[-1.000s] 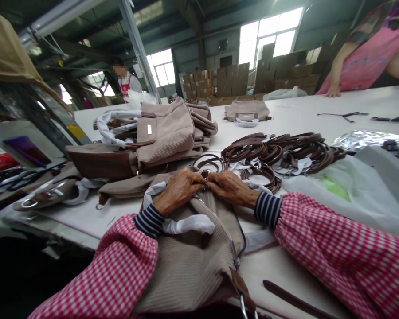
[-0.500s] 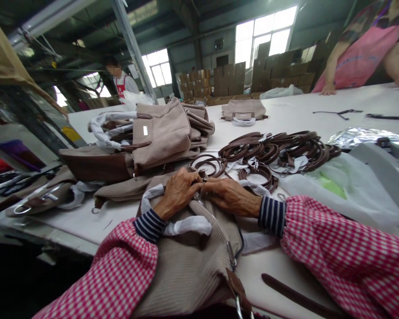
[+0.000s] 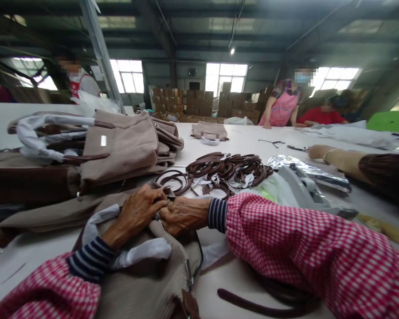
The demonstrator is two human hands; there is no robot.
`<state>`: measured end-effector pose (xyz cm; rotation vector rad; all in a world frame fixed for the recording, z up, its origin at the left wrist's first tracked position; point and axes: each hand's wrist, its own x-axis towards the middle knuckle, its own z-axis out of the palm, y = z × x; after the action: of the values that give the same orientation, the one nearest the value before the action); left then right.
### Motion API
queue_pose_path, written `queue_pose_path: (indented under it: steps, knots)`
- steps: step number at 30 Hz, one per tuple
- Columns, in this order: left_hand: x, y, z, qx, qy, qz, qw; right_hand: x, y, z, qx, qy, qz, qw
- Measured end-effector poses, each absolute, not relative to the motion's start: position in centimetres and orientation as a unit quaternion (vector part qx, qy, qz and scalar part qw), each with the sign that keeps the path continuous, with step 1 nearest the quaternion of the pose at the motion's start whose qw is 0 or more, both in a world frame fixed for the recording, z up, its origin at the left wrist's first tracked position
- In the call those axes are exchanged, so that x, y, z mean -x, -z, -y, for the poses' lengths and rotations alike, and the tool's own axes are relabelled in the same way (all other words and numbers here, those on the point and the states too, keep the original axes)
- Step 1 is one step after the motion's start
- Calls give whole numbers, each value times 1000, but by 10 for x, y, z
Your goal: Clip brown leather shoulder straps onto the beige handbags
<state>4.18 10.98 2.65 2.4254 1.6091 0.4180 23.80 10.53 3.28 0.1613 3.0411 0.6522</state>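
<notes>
A beige ribbed handbag (image 3: pixel 136 283) with a metal zipper lies in front of me, its handles (image 3: pixel 142 252) wrapped in white paper. At its far end, my left hand (image 3: pixel 141 210) and my right hand (image 3: pixel 182 215) meet, fingers closed in a pinch on the bag by the zipper's end. Whatever small part lies between the fingertips is hidden. Just beyond them is a coiled brown strap (image 3: pixel 174 179). Below my right forearm, another brown strap (image 3: pixel 249 303) lies on the white table (image 3: pixel 208 274).
Stacked beige handbags (image 3: pixel 123 144) stand on the left. A heap of coiled brown straps (image 3: pixel 229 168) is ahead, with silver foil (image 3: pixel 309 170) to its right. One more bag (image 3: pixel 209 131) lies farther back. Across the table is a person in a pink apron (image 3: pixel 282 108); another person (image 3: pixel 83 84) is at left.
The view has turned right and levelled, so the bag and hands appear farther left. Both hands stay together at the bag's far end, fingers still pinched.
</notes>
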Motion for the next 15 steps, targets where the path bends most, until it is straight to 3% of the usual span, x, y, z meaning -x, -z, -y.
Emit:
queue_pose_path:
  steps: [5, 11, 15]
  knots:
    - [-39, -22, -113, -819, -142, -546, 101, -247, -15, -116, -137, -101, -981, -92]
    - [-42, -21, -104, -847, -167, -501, 54, -263, -2, -116, -233, 198, -911, -276]
    - [-44, -23, -94, -901, -181, -393, 28, -274, -7, -103, -233, 326, -857, -323]
